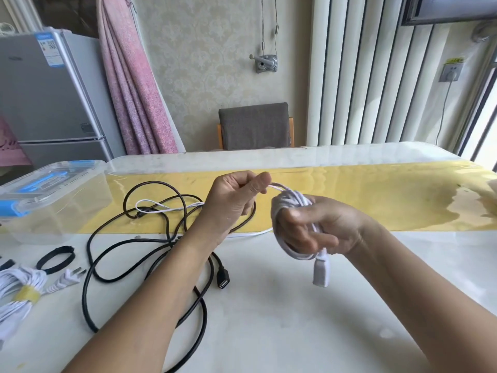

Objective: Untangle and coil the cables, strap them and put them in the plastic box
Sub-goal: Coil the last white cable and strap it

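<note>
**A:** What are the 2 hands doing?

**B:** The right hand (pixel 322 224) is gripping a white cable (pixel 291 201), which is looping in a coil around its curled fingers, above the table (pixel 282 319). The left hand (pixel 236 200) is pinching 1 strand of that cable between thumb and forefinger, just beside the coil. Its other fingers are curling into the palm.

**A:** Where is the rest of that cable lying?

**B:** Its white connector (pixel 321 273) is hanging just below the right hand. The loose tail is running behind the left wrist and lying on the yellow runner (pixel 376 200), among the loops of a black cable (pixel 150 251). That black cable is sprawling on the table under the left forearm, with its socket end (pixel 223 279) lying just beside the arm.

**A:** And the box?

**B:** The plastic box (pixel 53 195) is sitting at the table's far left, with a blue-clipped lid (pixel 40 181) lying on top. Near it, 1 black strap (pixel 55 258) is lying in a ring. Just beside that, a bundled white cable (pixel 18 281) is lying with a yellow band (pixel 27 294) around it.
</note>
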### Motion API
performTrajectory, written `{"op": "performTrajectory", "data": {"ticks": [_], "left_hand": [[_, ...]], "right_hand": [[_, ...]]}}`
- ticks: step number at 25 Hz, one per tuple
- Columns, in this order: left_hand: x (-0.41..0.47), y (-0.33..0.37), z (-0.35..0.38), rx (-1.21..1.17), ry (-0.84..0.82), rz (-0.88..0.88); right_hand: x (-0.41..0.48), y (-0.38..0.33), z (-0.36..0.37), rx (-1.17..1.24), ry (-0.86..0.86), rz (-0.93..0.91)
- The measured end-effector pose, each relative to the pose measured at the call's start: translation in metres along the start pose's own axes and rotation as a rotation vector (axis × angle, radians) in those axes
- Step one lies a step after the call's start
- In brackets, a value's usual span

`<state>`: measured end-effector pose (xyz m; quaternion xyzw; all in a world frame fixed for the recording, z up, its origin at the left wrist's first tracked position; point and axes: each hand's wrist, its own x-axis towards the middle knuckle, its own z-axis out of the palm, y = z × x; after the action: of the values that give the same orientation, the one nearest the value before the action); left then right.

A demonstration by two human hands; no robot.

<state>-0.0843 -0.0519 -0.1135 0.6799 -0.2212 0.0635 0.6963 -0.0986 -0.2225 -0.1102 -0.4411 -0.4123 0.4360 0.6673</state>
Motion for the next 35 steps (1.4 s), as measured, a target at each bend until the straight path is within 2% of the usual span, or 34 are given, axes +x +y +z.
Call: {"op": "performTrajectory", "data": {"ticks": [2, 5, 6, 9, 11, 15, 17, 19, 21, 22, 23, 24, 25, 28, 30, 31, 33, 35], "left_hand": [[0.0, -0.002, 0.005, 0.113, -0.001, 0.042], [-0.006, -0.004, 0.019, 0.239, -0.064, 0.106], [-0.007, -0.005, 0.019, 0.311, -0.006, 0.144], [-0.004, -0.003, 0.003, 0.434, 0.353, 0.292], [-0.003, 0.001, -0.005, 0.456, 0.426, 0.363], [-0.009, 0.001, 0.01, 0.482, 0.322, 0.365], [-0.01, -0.001, 0.012, 0.489, 0.278, 0.323], [-0.008, -0.007, 0.007, 0.575, 0.183, 0.258], [-0.008, -0.013, 0.007, 0.732, 0.042, 0.216], [-0.009, -0.015, 0.012, 0.789, -0.026, 0.19], [-0.011, -0.016, 0.018, 0.825, -0.094, 0.15], [-0.014, -0.016, 0.024, 0.862, -0.16, 0.101], [-0.016, -0.017, 0.03, 0.91, -0.224, 0.056], [-0.024, -0.02, 0.043, 1.051, -0.316, 0.059], [-0.027, -0.02, 0.05, 1.156, -0.333, 0.096], [-0.026, -0.021, 0.052, 1.225, -0.324, 0.109], [-0.023, -0.018, 0.047, 1.336, -0.27, 0.097], [-0.018, -0.013, 0.033, 1.313, -0.198, 0.037]], "right_hand": [[-0.003, -0.007, -0.002, 0.183, -0.107, -0.078], [-0.008, -0.016, -0.005, 0.348, -0.07, -0.165], [-0.008, -0.019, -0.006, 0.415, -0.017, -0.156], [-0.011, -0.023, -0.011, 0.477, 0.292, -0.098], [-0.016, -0.022, -0.016, 0.422, 0.349, -0.087], [-0.008, -0.015, -0.004, 0.06, 0.145, -0.055], [0.0, -0.008, -0.001, 0.048, 0.056, -0.029], [0.002, -0.003, -0.002, 0.086, -0.016, -0.144], [0.003, -0.009, 0.007, 0.262, 0.017, -0.283], [0.003, -0.016, 0.012, 0.311, 0.168, -0.362], [0.001, -0.022, 0.016, 0.26, 0.407, -0.45], [-0.001, -0.026, 0.017, 0.119, 0.662, -0.527], [-0.003, -0.03, 0.015, -0.045, 0.843, -0.58], [-0.012, -0.032, 0.006, -0.633, 1.13, -0.571], [-0.022, -0.032, -0.001, -1.077, 1.205, -0.414], [-0.025, -0.031, -0.004, -1.245, 1.154, -0.313], [-0.028, -0.026, -0.009, -1.393, 1.062, -0.164], [-0.03, -0.026, -0.016, -1.537, 1.111, -0.184]]}}
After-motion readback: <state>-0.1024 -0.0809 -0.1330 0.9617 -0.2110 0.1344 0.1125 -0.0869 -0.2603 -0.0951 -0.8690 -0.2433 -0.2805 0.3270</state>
